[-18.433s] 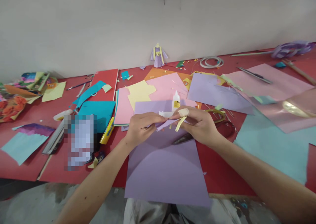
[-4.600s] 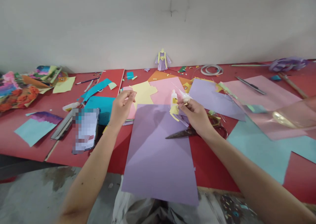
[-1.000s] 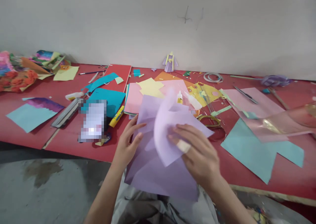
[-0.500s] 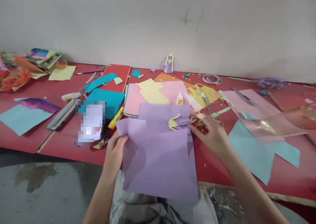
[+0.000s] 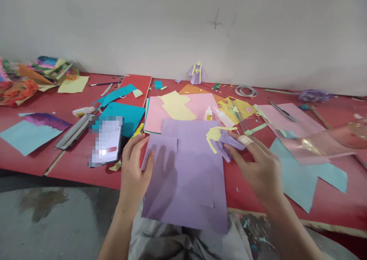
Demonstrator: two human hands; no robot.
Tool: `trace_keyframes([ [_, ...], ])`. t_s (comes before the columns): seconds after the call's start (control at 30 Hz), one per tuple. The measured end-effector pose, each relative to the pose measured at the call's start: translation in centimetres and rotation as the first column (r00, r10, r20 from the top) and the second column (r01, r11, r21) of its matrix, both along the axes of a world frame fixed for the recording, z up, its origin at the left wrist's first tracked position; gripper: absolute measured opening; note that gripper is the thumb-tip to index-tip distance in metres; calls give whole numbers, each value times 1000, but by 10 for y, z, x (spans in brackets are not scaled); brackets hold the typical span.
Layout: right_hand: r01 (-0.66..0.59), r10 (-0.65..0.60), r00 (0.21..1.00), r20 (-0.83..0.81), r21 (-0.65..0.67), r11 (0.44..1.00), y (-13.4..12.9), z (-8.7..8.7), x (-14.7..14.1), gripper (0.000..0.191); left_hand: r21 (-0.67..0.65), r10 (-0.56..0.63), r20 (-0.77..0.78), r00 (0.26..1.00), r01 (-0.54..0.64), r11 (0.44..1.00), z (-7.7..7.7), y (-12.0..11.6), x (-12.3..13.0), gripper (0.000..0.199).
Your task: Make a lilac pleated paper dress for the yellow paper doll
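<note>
Between the thumb and fingers of my right hand is a small purple and yellow paper figure, its yellow strips pointing left over the purple sheet's upper right corner. My left hand is raised at the left edge of the large purple paper, fingers apart, casting a shadow on it. A smaller purple piece lies on that sheet. Against the wall stands a similar purple and yellow paper doll.
On the red table, a phone, a yellow glue stick and a metal stapler-like bar lie left. Glue bottles and pink sheets are at centre and right. A bottle lies over blue paper.
My left hand has let go of the purple paper's edge and opened. My right hand has lifted the paper figure, turning it and moving it slightly right. The phone screen looks different.
</note>
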State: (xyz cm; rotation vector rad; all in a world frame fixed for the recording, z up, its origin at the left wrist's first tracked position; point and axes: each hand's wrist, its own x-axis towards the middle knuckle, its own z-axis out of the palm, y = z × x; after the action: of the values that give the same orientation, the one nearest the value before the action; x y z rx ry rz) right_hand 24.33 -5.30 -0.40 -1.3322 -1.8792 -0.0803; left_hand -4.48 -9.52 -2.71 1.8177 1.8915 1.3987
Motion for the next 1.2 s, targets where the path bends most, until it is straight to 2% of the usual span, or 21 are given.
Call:
trace_keyframes([
  [0.07,1,0,1000,-18,26,1000,-14,7,-11,27,-2,-103,48,994,103,995,15,-8,14,24],
  [0.13,-13,13,1000,-15,47,999,-27,11,-25,26,-93,-270,217,938,295,951,27,-16,32,21],
  [0.17,-27,27,1000,-8,57,998,-32,12,-32,25,-173,-339,369,865,423,890,31,-20,41,23],
  [0.2,-37,37,999,2,65,997,-38,12,-38,24,-202,-357,524,774,519,831,34,-23,51,28],
  [0.23,-60,59,998,15,75,995,-43,11,-43,24,-188,-342,642,686,573,798,35,-26,59,31],
  [0.27,-93,90,995,32,80,992,-47,10,-47,25,-184,-311,712,630,594,783,36,-28,65,32],
  [0.4,-237,222,967,128,108,966,-57,3,-53,27,-273,-82,807,585,492,827,35,-30,75,29],
  [0.47,-269,250,956,156,111,957,-57,0,-52,28,-293,-35,814,580,462,837,34,-30,74,30],
  [0.7,-312,305,949,72,106,944,-52,-9,-50,34,-286,-42,810,585,456,843,33,-26,75,36],
  [0.87,-323,325,946,-2,76,943,-46,-15,-51,35,-324,-39,779,626,455,829,26,-22,73,38],
  [1.0,-350,348,937,37,84,933,-40,-17,-47,32,-366,-6,758,652,432,825,22,-18,69,38],
  [1.2,-357,357,934,13,71,931,-38,-21,-41,30,-349,-24,774,632,458,818,19,-16,72,37],
])
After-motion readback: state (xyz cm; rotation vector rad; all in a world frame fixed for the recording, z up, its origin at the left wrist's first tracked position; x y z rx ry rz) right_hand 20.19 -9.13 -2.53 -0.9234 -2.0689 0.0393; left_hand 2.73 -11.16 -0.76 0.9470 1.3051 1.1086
